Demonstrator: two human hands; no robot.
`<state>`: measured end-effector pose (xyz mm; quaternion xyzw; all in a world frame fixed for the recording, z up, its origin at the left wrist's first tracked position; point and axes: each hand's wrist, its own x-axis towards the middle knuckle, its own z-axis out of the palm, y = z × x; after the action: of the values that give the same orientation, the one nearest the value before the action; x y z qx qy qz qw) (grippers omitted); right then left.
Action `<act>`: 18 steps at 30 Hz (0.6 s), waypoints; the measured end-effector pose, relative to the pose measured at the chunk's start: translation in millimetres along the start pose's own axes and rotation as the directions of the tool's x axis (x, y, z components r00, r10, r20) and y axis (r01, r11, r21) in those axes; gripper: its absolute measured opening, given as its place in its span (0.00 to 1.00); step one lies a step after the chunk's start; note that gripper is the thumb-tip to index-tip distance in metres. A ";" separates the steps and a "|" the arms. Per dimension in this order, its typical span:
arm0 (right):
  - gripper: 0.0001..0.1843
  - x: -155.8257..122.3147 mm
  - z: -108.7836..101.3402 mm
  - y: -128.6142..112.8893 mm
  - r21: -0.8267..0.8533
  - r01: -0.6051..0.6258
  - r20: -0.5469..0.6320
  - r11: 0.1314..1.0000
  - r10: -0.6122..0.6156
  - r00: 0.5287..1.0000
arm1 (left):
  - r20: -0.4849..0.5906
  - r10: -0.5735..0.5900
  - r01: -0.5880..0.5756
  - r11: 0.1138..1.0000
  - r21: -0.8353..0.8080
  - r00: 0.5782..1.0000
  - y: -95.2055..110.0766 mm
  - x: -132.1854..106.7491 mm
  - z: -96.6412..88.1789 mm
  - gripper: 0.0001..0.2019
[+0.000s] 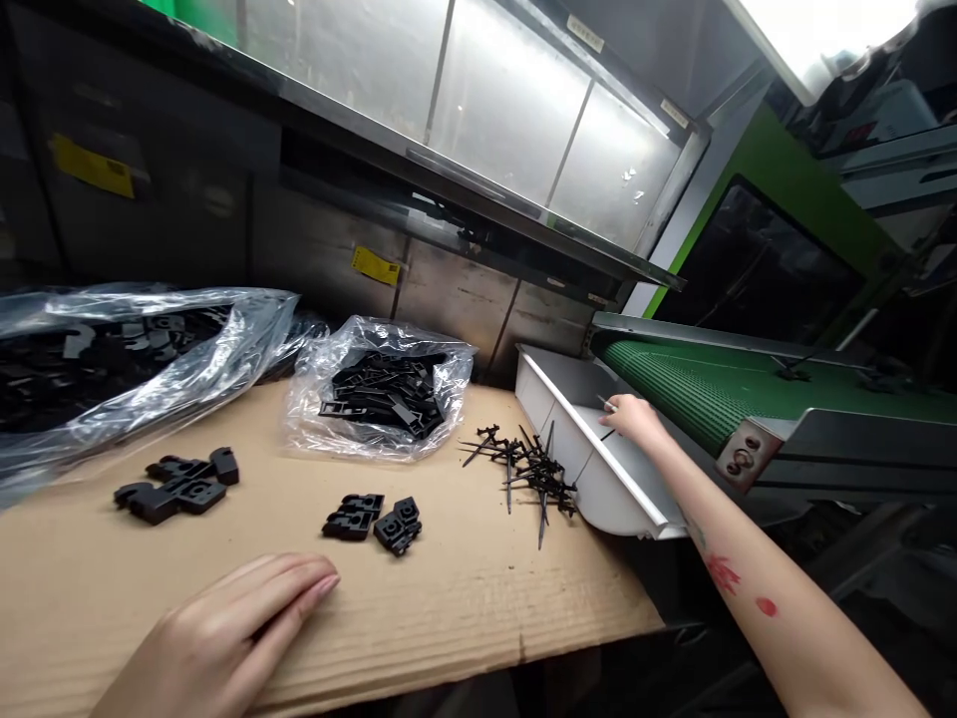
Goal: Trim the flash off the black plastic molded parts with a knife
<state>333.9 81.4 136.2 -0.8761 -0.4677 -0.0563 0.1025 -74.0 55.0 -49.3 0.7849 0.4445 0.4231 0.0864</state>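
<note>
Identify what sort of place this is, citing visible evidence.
Likely a factory workstation: a ribbed green conveyor belt, a clear plastic bag of black parts, and chunky black pieces on a brown cardboard sheet.

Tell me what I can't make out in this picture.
All in the head view:
Right hand: the thin thing at its fingertips is too small to identify.
White bin: part of its inside hidden by the right forearm.
Large plastic bag: cut off by the left edge.
Yellow labels: print too small.

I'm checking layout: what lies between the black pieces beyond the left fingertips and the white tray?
A tangle of spiky black parts on cardboard, in the head view.
</note>
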 end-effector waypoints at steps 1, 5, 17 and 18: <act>0.14 -11.7 -9.7 -1.3 0.014 0.033 -0.052 0.999 -0.032 0.998 | -0.004 -0.015 0.015 1.000 -0.005 1.000 6.7 0.1 -3.2 0.13; 0.13 -85.3 -28.3 -11.7 0.099 0.238 -0.291 0.966 -0.200 0.935 | 0.132 -0.048 0.058 0.996 -0.066 0.990 34.9 10.4 -18.6 0.17; 0.13 -198.6 112.2 -53.7 0.340 0.590 -0.133 0.732 -0.583 0.801 | 0.315 -0.065 -0.028 0.959 0.281 0.947 56.0 68.8 -18.2 0.06; 0.13 -198.4 112.7 -53.1 0.350 0.586 -0.134 0.730 -0.580 0.803 | 0.332 -0.063 -0.036 0.958 0.284 0.941 57.0 65.7 -17.4 0.06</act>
<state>179.8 -23.9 -5.3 -0.6482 -0.7197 -0.0021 0.2487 -35.1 67.8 29.4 0.8468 0.4848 0.2131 0.0496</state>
